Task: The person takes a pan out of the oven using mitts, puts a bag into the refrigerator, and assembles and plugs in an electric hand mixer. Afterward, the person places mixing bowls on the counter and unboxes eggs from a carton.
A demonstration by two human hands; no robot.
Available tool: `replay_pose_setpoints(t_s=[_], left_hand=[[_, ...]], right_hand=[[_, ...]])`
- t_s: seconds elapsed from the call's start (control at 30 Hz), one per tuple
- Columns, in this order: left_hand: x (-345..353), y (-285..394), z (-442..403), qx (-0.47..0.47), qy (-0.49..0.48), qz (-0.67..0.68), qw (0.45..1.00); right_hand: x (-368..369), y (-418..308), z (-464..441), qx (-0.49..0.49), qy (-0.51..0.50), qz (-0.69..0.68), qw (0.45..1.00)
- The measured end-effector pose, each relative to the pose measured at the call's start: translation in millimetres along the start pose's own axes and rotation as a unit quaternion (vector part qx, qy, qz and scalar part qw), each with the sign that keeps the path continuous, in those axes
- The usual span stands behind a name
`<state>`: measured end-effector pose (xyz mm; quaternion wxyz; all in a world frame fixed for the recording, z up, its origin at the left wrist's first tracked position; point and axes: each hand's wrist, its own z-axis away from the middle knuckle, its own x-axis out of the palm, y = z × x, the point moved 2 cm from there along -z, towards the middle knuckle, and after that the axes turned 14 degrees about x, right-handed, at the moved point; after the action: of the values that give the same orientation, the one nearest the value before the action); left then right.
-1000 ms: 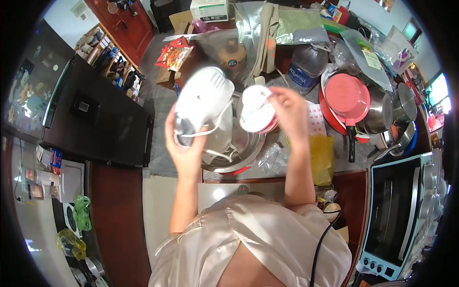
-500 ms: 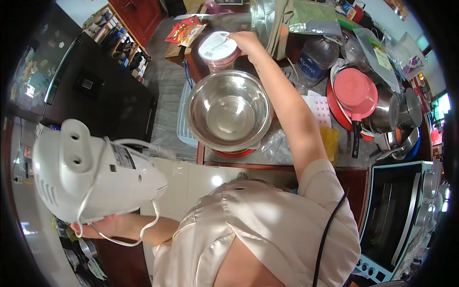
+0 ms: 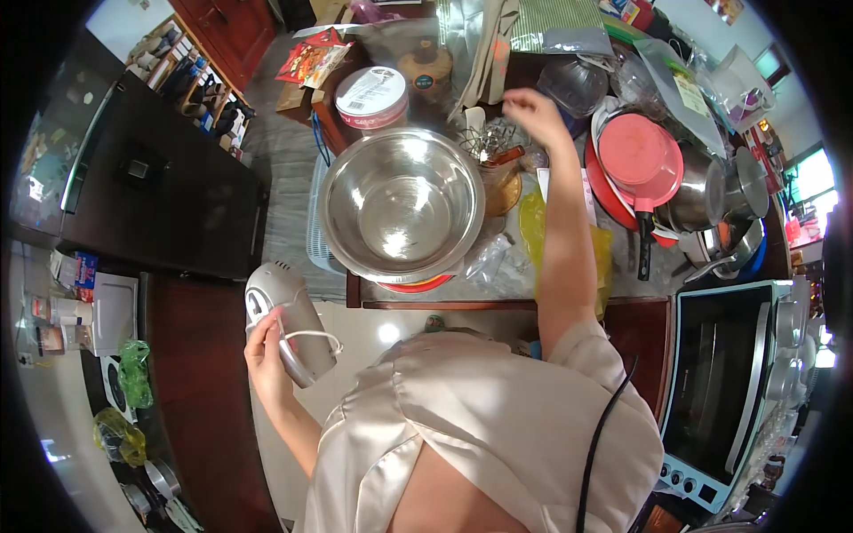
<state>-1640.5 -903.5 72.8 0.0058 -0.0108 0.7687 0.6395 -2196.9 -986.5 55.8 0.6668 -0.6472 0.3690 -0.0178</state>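
Note:
My left hand grips a white hand mixer with a looped cord, held off the counter at the lower left. Over the counter, my right hand has curled fingers; whether they hold anything is not clear. Just below and left of it lie wire whisk beaters and an orange-brown handle. A large steel bowl stands near the counter's front edge, above something red. Behind the bowl sits a round pink tub with a white lid.
At the right are a pink pan, steel pots and a yellow bag. A large water bottle stands behind my right hand. Red snack packets lie at the back left. A toaster oven is at the lower right.
The mixer has gone from over the counter to the lower left, now turned and lower than half a second ago. The tub stands behind the bowl; my right hand let it go and moved right.

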Motion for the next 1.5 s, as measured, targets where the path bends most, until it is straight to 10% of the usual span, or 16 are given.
replay_pose_setpoints(t_s=[0.37,0.8,1.23,1.4,1.5], left_hand=[[76.2,-8.6,-37.0,-0.039,-0.047,-0.194,0.979],[114.0,-22.3,-60.1,-0.037,-0.111,-0.203,0.972],[90.5,-23.1,-65.9,-0.087,0.022,0.208,0.974],[38.8,-17.0,-57.2,-0.067,0.062,0.232,0.968],[-4.0,0.3,-34.2,-0.054,0.106,0.191,0.974]], right_hand=[[20.5,15.7,8.7,0.047,-0.125,0.126,0.983],[-17.3,-54.3,37.6,-0.130,0.305,-0.068,0.941],[-78.6,-67.7,140.7,-0.101,0.479,-0.377,0.786],[-75.3,-63.0,187.1,-0.085,0.485,-0.478,0.727],[-81.0,-24.3,205.3,-0.054,0.109,-0.674,0.728]])
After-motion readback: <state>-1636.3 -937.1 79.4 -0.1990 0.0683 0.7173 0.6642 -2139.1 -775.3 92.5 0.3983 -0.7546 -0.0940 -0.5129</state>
